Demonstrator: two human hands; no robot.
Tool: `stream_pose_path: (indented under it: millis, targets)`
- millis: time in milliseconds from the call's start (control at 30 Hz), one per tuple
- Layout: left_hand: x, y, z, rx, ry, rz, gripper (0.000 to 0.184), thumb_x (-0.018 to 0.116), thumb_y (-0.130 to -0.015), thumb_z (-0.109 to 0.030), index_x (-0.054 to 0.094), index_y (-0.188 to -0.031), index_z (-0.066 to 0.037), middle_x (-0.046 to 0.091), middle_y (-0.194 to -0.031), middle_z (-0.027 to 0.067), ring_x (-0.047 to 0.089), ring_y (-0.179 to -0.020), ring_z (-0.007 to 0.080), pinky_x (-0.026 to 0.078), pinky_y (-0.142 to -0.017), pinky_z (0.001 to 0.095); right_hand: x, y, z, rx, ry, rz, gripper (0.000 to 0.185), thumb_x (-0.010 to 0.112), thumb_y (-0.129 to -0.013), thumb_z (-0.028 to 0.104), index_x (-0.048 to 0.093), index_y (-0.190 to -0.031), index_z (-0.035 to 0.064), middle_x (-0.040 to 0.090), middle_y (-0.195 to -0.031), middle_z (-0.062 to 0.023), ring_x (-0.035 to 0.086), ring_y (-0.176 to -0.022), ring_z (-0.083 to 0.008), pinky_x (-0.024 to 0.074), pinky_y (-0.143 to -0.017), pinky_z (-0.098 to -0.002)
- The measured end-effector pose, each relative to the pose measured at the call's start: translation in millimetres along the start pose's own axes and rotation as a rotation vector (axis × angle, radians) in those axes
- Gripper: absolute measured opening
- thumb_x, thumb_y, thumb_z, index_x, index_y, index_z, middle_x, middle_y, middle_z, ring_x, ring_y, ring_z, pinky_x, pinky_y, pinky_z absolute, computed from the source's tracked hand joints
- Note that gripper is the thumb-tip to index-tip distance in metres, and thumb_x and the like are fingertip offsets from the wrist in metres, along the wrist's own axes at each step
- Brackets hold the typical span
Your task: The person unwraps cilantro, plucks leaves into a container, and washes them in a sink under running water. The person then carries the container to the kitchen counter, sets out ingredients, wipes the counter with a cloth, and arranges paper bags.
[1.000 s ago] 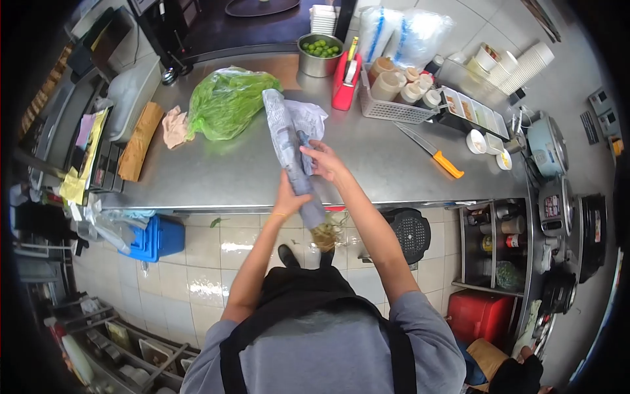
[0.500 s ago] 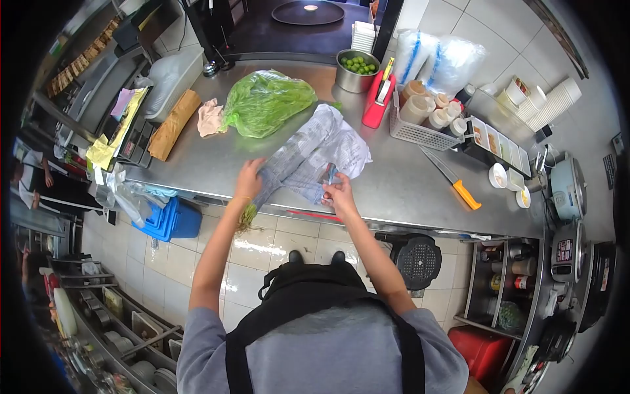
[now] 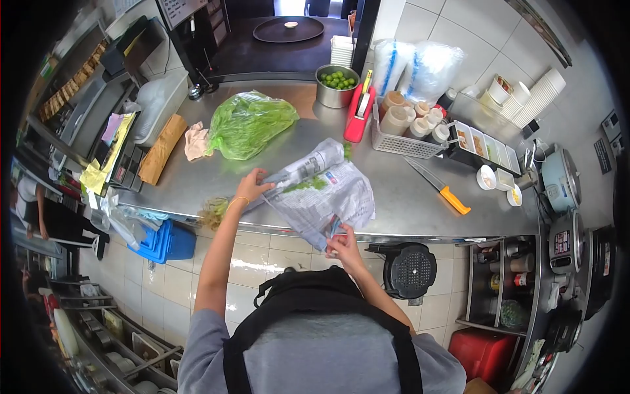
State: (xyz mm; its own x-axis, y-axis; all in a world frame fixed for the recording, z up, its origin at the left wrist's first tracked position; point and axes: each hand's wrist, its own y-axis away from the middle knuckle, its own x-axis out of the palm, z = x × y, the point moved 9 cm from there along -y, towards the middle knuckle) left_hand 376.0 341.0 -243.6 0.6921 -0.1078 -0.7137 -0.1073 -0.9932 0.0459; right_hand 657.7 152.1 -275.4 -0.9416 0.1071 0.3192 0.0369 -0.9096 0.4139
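Note:
A sheet of newspaper [image 3: 328,203] lies partly opened on the steel counter, with green leafy herbs [image 3: 308,184] showing in its fold. Stems with roots [image 3: 213,211] stick out at the left end, and a few leaves show at the far end. My left hand [image 3: 252,186] is closed around the rolled part of the newspaper near the stems. At the counter's front edge, my right hand [image 3: 344,244] pinches the near corner of the sheet. A clear plastic bag of green leaves [image 3: 252,125] sits beyond my left hand.
Right of the newspaper lies a knife with an orange handle [image 3: 454,199]. Behind it stand a basket of bottles [image 3: 407,140], a red tape dispenser [image 3: 358,115] and a pot of limes [image 3: 336,92]. A pinkish cloth [image 3: 196,141] lies at the left. A black stool [image 3: 409,270] stands below the counter.
My right hand has drawn the newspaper corner down toward me, spreading the sheet and exposing green leaves. The rooty stem end has swung left onto the counter edge.

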Motion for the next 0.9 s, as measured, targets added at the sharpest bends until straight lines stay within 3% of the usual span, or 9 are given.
stream_pose_path:
  millis: [67, 167, 267, 367, 567, 667, 700, 800, 900]
  targets:
    - [-12.1, 0.0, -4.4, -0.017, -0.106, -0.087, 0.053, 0.069, -0.073, -0.040, 0.050, -0.114, -0.013, 0.061, -0.101, 0.0142, 0.060, -0.091, 0.0324, 0.046, -0.080, 0.0425, -7.4, 7.3, 5.8, 0.036, 0.131, 0.036, 0.047, 0.065, -0.080, 0.008, 0.037, -0.117, 0.0052, 0.053, -0.074, -0.0049, 0.052, -0.056, -0.0121, 0.0479, -0.048, -0.0300]
    - [-12.9, 3.4, -14.7, -0.010, -0.202, -0.223, 0.050, 0.063, -0.077, -0.044, 0.048, -0.114, -0.014, 0.060, -0.100, 0.0118, 0.058, -0.093, 0.0327, 0.045, -0.079, 0.0449, -34.2, 5.4, 61.3, -0.326, 0.734, -0.234, 0.038, 0.065, -0.080, 0.014, 0.046, -0.111, 0.0041, 0.054, -0.082, -0.0108, 0.057, -0.070, -0.0202, 0.0487, -0.061, -0.0343]
    - [-6.5, 21.9, -46.7, 0.081, -0.514, -0.235, 0.051, 0.063, -0.076, -0.045, 0.047, -0.114, -0.015, 0.059, -0.099, 0.0124, 0.058, -0.091, 0.0345, 0.044, -0.078, 0.0472, -11.6, 16.2, 120.1, -0.886, 0.915, -0.428, 0.040, 0.066, -0.078, 0.019, 0.050, -0.112, 0.0049, 0.052, -0.102, -0.0177, 0.052, -0.097, -0.0300, 0.0416, -0.083, -0.0428]
    - [-0.5, 16.9, -39.0, 0.064, -0.441, -0.166, 0.052, 0.062, -0.076, -0.048, 0.049, -0.114, -0.015, 0.059, -0.100, 0.0143, 0.058, -0.092, 0.0351, 0.043, -0.079, 0.0491, 24.6, -5.3, 119.6, -0.898, 1.231, -0.274, 0.047, 0.065, -0.077, 0.027, 0.050, -0.116, 0.0071, 0.043, -0.123, -0.0181, 0.035, -0.119, -0.0346, 0.0253, -0.098, -0.0514]
    - [9.9, -10.4, -0.5, -0.074, -0.067, 0.191, 0.055, 0.063, -0.076, -0.049, 0.052, -0.117, -0.013, 0.056, -0.105, 0.0173, 0.054, -0.100, 0.0343, 0.040, -0.087, 0.0482, 6.9, -56.7, 80.9, -0.751, 1.424, -0.207, 0.048, 0.063, -0.077, 0.031, 0.051, -0.118, 0.0102, 0.040, -0.130, -0.0137, 0.029, -0.126, -0.0332, 0.0191, -0.100, -0.0591]
    - [-3.6, -5.4, -10.2, -0.060, -0.396, 0.025, 0.056, 0.062, -0.077, -0.046, 0.051, -0.119, -0.012, 0.049, -0.115, 0.0196, 0.050, -0.105, 0.0362, 0.041, -0.088, 0.0421, 2.7, -65.9, 74.3, -0.731, 1.443, -0.204, 0.047, 0.064, -0.076, 0.029, 0.051, -0.118, 0.0118, 0.039, -0.131, -0.0141, 0.030, -0.126, -0.0335, 0.0205, -0.099, -0.0607]
    - [-15.5, 6.4, -34.8, 0.028, -0.338, -0.126, 0.051, 0.065, -0.077, -0.034, 0.051, -0.120, -0.010, 0.044, -0.120, 0.0206, 0.047, -0.108, 0.0367, 0.041, -0.088, 0.0379, 5.8, -67.2, 73.0, -0.735, 1.435, -0.210, 0.047, 0.064, -0.075, 0.028, 0.051, -0.118, 0.0117, 0.039, -0.131, -0.0142, 0.031, -0.126, -0.0333, 0.0207, -0.098, -0.0614]
    - [-15.9, 15.8, -77.0, 0.400, -0.236, -0.344, 0.050, 0.067, -0.074, -0.018, 0.050, -0.120, -0.009, 0.047, -0.116, 0.0188, 0.049, -0.104, 0.0354, 0.041, -0.088, 0.0390, 7.9, -60.2, 65.6, -0.769, 1.425, -0.315, 0.045, 0.064, -0.075, 0.025, 0.051, -0.116, 0.0109, 0.039, -0.130, -0.0148, 0.032, -0.124, -0.0334, 0.0215, -0.096, -0.0636]
    - [-3.4, 21.3, -103.5, 0.529, -0.235, -0.260, 0.043, 0.066, -0.072, -0.007, 0.054, -0.113, -0.007, 0.049, -0.112, 0.0175, 0.050, -0.100, 0.0345, 0.041, -0.085, 0.0401, 6.8, -39.8, 79.2, -0.841, 1.295, -0.374, 0.043, 0.063, -0.076, 0.022, 0.051, -0.116, 0.0103, 0.038, -0.131, -0.0160, 0.033, -0.123, -0.0346, 0.0238, -0.098, -0.0599]
